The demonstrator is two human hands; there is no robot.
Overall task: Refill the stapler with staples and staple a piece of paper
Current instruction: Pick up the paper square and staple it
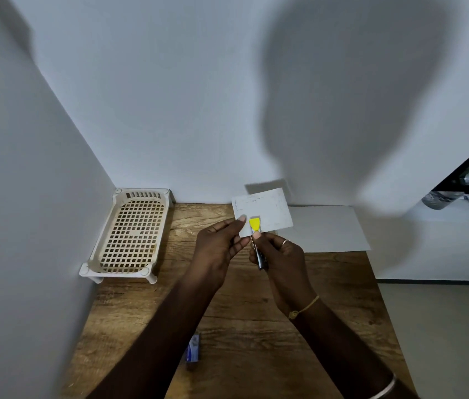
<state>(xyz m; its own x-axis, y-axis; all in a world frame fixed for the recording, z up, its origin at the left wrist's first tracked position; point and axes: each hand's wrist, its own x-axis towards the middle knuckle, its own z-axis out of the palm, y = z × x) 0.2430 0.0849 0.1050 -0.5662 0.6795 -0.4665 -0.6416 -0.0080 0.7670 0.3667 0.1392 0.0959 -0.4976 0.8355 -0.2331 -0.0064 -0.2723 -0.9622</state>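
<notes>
A small white piece of paper [266, 210] is held up above the wooden table [244, 312], pinched at its lower left corner by my left hand [217, 246]. My right hand [280, 259] grips a small stapler [256, 234] with a yellow front and dark body. The stapler's yellow jaw lies over the paper's lower left edge, right beside my left thumb. A small blue and white staple box [193, 347] lies on the table near the front, partly hidden by my left forearm.
A cream plastic basket tray [129, 234] on short legs stands at the table's left against the wall. A larger white sheet [325, 228] lies flat at the back right of the table. White walls close the left and back; the table's right edge drops to the floor.
</notes>
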